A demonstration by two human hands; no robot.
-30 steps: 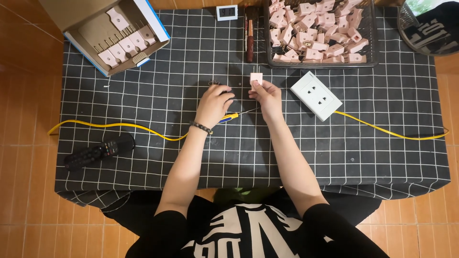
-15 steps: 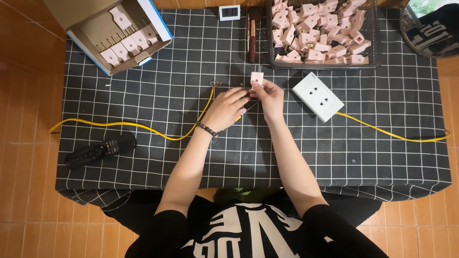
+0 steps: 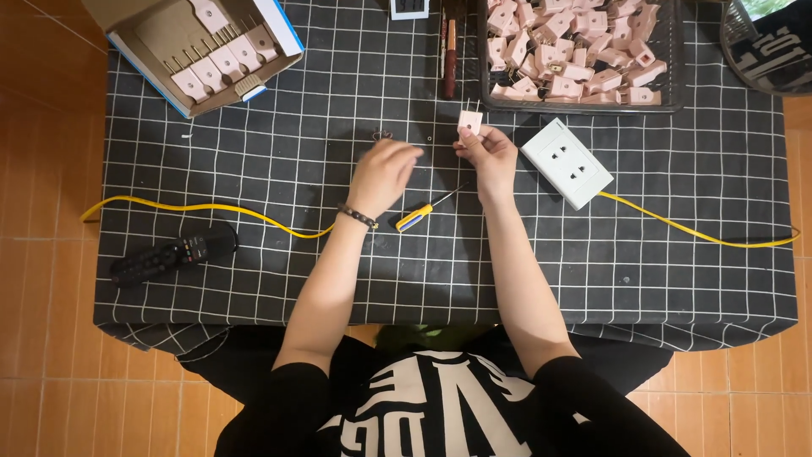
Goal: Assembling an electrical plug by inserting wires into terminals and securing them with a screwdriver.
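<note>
My right hand [image 3: 488, 156] pinches a small pink plug [image 3: 469, 123] with its two metal prongs pointing away from me. My left hand [image 3: 385, 173] hovers over the black checked cloth [image 3: 279, 169] to the left of the plug, fingers loosely curled and blurred, holding nothing that I can make out. A small screwdriver [image 3: 427, 210] with a yellow and blue handle lies on the cloth between my wrists. A white socket block [image 3: 567, 162] sits just right of my right hand.
A black tray [image 3: 668, 93] of several pink plugs stands at the back. An open cardboard box [image 3: 199, 51] with pink plugs sits back left. A yellow cable [image 3: 203, 209] crosses the cloth. A black remote [image 3: 169, 252] lies front left, and tiny screws [image 3: 382, 134] near my left hand.
My left hand has left the screwdriver on the cloth and moved up and left, away from the plug. My right hand still holds the plug in about the same place.
</note>
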